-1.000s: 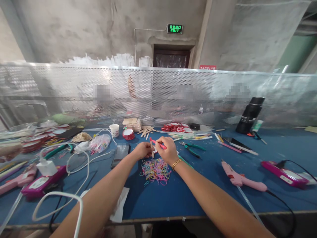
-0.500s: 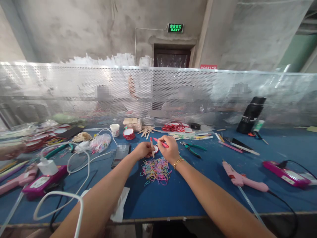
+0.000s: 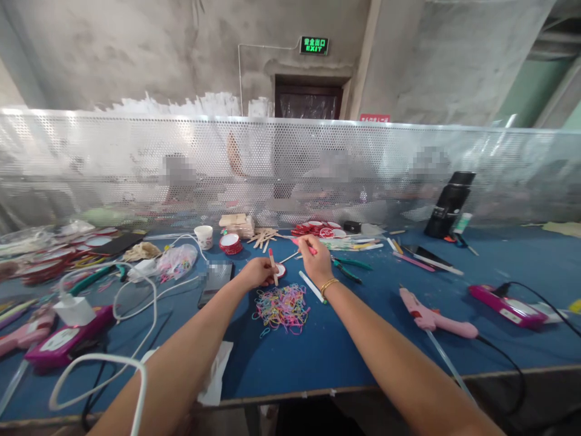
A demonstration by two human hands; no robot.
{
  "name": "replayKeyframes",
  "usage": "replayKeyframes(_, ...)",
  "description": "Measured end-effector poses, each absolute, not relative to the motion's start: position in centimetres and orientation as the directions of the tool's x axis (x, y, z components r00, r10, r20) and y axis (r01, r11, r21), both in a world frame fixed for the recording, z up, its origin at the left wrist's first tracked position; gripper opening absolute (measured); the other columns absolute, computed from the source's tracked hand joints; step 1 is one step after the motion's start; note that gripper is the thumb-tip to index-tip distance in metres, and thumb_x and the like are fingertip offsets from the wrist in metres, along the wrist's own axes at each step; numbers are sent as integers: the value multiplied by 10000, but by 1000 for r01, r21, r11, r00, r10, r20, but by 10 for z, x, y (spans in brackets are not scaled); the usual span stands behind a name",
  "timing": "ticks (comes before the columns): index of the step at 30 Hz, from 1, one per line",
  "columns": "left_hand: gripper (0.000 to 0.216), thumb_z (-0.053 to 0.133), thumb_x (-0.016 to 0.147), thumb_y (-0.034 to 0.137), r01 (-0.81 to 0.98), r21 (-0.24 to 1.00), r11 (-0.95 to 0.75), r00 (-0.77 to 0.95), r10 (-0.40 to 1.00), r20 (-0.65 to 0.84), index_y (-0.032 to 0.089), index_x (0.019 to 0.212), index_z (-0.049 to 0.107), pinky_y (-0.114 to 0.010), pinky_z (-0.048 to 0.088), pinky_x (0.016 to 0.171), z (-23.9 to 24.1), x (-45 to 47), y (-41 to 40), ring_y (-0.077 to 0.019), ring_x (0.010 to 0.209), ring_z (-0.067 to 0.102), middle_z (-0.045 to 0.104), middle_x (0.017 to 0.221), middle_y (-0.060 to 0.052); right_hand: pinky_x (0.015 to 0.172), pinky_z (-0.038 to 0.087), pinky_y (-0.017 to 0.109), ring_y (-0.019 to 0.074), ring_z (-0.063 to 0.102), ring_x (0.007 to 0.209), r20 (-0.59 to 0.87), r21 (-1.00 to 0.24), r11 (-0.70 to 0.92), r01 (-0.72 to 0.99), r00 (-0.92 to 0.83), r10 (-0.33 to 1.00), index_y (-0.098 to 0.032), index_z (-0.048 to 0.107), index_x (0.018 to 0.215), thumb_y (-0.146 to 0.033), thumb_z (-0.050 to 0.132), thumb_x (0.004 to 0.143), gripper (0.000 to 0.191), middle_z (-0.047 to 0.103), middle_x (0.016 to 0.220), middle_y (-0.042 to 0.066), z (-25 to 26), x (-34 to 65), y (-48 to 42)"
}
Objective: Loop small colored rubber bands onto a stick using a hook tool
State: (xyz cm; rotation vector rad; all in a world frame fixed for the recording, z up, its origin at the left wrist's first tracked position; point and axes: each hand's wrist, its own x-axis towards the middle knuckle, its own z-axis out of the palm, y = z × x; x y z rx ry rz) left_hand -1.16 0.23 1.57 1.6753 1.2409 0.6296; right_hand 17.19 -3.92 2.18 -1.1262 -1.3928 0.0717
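Note:
My left hand [image 3: 255, 272] is closed on a wooden stick [image 3: 273, 264] with a red tip, held upright over the blue table [image 3: 363, 339]. A small red-rimmed round piece [image 3: 281, 270] lies just behind the stick. My right hand [image 3: 316, 259] is closed on a red pen-like stick [image 3: 305, 244], a little farther back and to the right of the left hand. A heap of coloured rubber bands [image 3: 282, 308] lies just in front of both hands. A white glue stick [image 3: 311, 286] lies beside my right wrist.
Green-handled pliers [image 3: 349, 266] and a pink glue gun [image 3: 431, 318] lie to the right; a black bottle [image 3: 447, 203] stands at the back. Left are a phone [image 3: 216, 281], white cables, a charger [image 3: 72, 309] and a pink device [image 3: 59, 345]. People sit behind a perforated screen [image 3: 290, 169].
My right hand has moved back and to the right, away from the left hand, taking the red stick with it. The left hand keeps its stick upright. The camera shifted slightly.

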Motion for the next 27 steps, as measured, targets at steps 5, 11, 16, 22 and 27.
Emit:
replayKeyframes(5, 237, 742, 732, 351, 449, 888, -96, 376, 922, -90, 143, 809, 657, -188, 444, 510, 12, -13, 8, -112, 557, 615, 673, 642, -23, 674, 519, 281, 168, 665, 720, 547, -830, 517, 210, 489, 679, -165, 671, 890, -388, 469, 858, 302, 686, 746, 45, 29, 199, -20)
replayKeyframes(11, 244, 758, 701, 364, 444, 890, -99, 390, 916, -93, 143, 758, 672, -192, 438, 516, 15, -14, 8, -114, 571, 609, 678, 640, -24, 809, 529, 322, 186, 683, 868, 639, -769, 490, 410, 469, 610, -176, 686, 964, -337, 586, 811, 243, 722, 936, 69, 30, 229, -15)
replayKeyframes(16, 252, 751, 692, 377, 461, 873, -160, 409, 911, -49, 135, 728, 689, -202, 431, 520, 14, -14, 13, -115, 564, 595, 686, 652, -38, 772, 501, 301, 183, 672, 837, 598, -651, 188, 736, 344, 724, -201, 668, 965, -185, 605, 800, 178, 725, 932, 56, 19, 239, -17)
replayKeyframes(22, 271, 725, 710, 407, 486, 844, -226, 440, 898, -13, 139, 735, 704, -207, 415, 517, 11, -15, 19, -104, 521, 552, 647, 591, -18, 652, 411, 258, 164, 610, 669, 484, -373, -36, 927, 228, 845, -255, 724, 761, -258, 634, 826, 111, 703, 723, 19, 10, 259, -52)
replayKeyframes(27, 262, 739, 702, 407, 507, 828, -240, 435, 900, -6, 149, 703, 696, -199, 381, 488, 14, -14, 20, -91, 475, 512, 608, 542, 4, 632, 385, 270, 195, 621, 751, 427, -189, -235, 954, 295, 855, -296, 775, 737, -292, 730, 739, 45, 733, 822, 62, 10, 273, -90)
